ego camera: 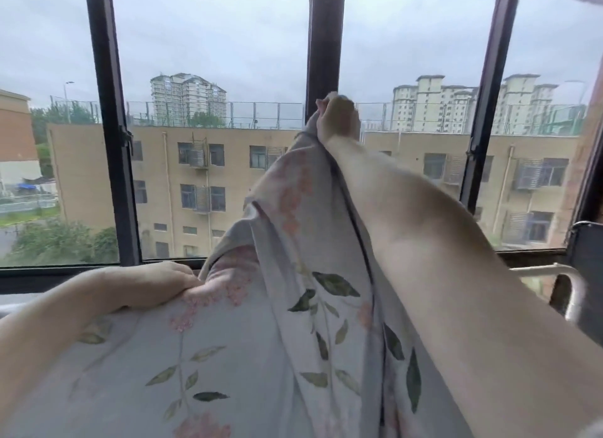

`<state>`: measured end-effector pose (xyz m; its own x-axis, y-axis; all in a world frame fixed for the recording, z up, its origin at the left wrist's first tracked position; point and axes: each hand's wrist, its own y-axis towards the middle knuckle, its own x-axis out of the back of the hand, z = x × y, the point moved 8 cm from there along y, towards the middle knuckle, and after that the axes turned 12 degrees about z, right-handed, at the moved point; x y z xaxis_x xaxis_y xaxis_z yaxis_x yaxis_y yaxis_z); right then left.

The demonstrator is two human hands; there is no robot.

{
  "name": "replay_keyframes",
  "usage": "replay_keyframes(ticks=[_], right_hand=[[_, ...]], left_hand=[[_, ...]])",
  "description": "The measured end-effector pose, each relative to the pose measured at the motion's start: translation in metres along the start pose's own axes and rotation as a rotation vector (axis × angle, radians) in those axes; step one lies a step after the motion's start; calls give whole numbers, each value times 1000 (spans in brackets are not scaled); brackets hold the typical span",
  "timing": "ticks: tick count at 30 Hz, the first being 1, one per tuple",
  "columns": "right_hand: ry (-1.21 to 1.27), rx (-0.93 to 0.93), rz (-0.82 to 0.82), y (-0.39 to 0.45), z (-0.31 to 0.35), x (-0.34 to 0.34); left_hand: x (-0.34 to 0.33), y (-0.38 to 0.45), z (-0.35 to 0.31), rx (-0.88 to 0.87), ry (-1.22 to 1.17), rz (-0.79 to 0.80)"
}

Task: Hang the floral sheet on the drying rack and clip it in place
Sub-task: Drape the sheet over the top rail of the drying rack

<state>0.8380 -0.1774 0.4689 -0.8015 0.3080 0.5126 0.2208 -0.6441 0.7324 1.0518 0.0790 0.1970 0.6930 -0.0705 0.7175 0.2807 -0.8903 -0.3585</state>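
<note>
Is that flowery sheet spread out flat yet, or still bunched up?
Still bunched. The floral sheet hangs in folds between the raised right hand and the lower left hand; no clips show.

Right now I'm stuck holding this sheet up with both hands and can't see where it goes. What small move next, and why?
Probably carry the raised edge in your right hand toward the white bar at the lower right. The sheet is gripped high against the window frame, with your left hand bunching it low, and it doesn't seem draped over any bar yet.
</note>
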Motion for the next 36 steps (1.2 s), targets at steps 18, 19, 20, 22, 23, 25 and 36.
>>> replay_keyframes(ticks=[18,19,20,22,23,25,36], right_hand=[[-12,-5,1270,-159,-62,-148],[15,107,1309,-173,-40,-141],[52,218,1340,-189,-19,-133],[112,409,1350,-220,11,-116],[135,472,1341,-234,19,-111],[174,507,1326,-253,22,-106],[423,421,1043,-236,-1,-94]], left_hand=[[-9,11,-8,26,77,84],[-8,10,-8,23,76,79],[-7,9,-8,17,78,73],[-6,8,-9,6,93,60],[-6,5,-10,6,94,56],[-6,2,-8,12,93,60],[-3,4,-3,56,107,62]])
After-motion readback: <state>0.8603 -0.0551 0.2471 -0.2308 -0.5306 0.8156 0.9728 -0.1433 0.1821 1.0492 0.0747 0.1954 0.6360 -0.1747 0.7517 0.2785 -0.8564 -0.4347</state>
